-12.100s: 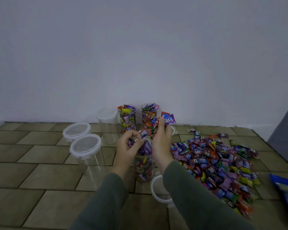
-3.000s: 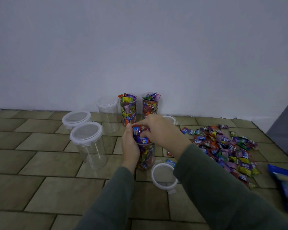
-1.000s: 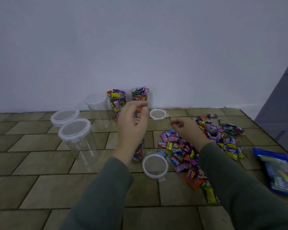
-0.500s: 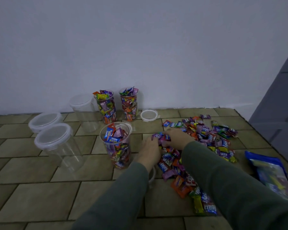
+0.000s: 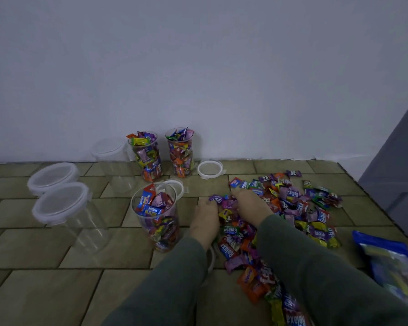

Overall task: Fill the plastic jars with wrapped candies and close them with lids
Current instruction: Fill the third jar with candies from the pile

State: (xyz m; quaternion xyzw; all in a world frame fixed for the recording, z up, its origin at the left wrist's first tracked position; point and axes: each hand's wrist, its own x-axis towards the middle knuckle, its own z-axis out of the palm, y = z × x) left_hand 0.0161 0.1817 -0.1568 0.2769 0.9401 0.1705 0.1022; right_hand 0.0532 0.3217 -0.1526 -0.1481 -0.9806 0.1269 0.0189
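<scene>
Tiled floor (image 5: 45,250): both hands' (image 5: 205,220) (image 5: 250,205) fingers buried in candies (image 5: 292,208), grip unclear.

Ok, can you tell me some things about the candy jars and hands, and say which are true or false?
1. Both hands, the left hand and the right hand, are in the candy pile. True.
2. The nearest candy jar has its lid on. False: it is open on top.
3. Two candy-filled jars stand by the wall. True.
4. The empty jars on the left have no lids. False: lids sit on them.
</scene>
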